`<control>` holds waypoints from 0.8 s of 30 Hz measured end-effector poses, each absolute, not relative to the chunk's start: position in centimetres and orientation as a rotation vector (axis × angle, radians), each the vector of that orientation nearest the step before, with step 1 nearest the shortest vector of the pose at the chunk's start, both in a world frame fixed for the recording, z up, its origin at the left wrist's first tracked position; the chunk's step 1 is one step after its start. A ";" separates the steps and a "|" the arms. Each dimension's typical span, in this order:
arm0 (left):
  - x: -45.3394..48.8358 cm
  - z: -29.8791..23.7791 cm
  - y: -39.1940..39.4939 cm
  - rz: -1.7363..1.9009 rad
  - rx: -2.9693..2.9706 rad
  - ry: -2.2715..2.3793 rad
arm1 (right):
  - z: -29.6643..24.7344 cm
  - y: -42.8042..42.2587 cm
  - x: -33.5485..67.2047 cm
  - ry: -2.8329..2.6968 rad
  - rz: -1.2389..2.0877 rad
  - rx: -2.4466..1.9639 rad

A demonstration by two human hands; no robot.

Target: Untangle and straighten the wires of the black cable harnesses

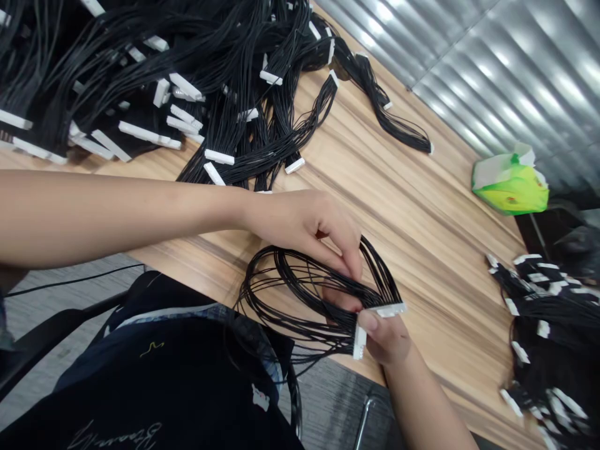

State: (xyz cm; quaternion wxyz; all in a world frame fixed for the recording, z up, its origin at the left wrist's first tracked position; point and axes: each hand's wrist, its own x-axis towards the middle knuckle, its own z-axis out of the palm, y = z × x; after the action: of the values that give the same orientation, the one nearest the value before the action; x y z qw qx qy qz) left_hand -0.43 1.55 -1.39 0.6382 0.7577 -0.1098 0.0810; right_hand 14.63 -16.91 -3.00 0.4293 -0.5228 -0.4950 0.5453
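A wire harness of many thin black wires (pixel 300 275) is bent into a loop, with a white connector (pixel 384 309) and a second white connector (pixel 359 340) brought close together at one end. My right hand (pixel 387 337) grips the harness at these connectors, its thumb pressed on them and its fingers partly hidden behind the wires. From the left, my left hand (pixel 314 228) reaches over the loop. Its fingers are bent down and closed on the wires near the connectors; their tips are partly hidden.
A large heap of similar harnesses (pixel 225 81) covers the table's far left. Another pile (pixel 553 337) lies at the right. One harness (pixel 375 94) lies near the corrugated metal wall (pixel 492 69). A green and white packet (pixel 510 181) stands at the table edge.
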 end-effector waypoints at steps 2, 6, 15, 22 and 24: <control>-0.5 -1.4 1.2 0.235 1.643 -0.186 | -3.2 -16.9 14.8 -1.237 1.407 -1.263; -0.4 -1.4 0.7 0.279 1.565 -0.047 | -4.1 -17.0 15.3 -1.263 1.417 -1.212; -0.1 -1.5 0.9 0.198 1.694 -0.049 | -4.5 -16.8 15.0 -1.233 1.431 -1.269; -0.5 -0.9 0.9 0.403 1.940 0.042 | -3.9 -15.5 15.3 -1.270 1.281 -1.238; -0.8 -0.5 1.0 0.626 2.057 0.181 | -4.2 -15.3 15.7 -1.268 1.070 -1.236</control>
State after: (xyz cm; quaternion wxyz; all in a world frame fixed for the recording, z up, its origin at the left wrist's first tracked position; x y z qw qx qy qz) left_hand -0.77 1.01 -0.51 0.4722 0.8404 0.0741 0.2556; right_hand 15.68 -15.28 -4.18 0.5109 -0.5136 -0.5267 0.4447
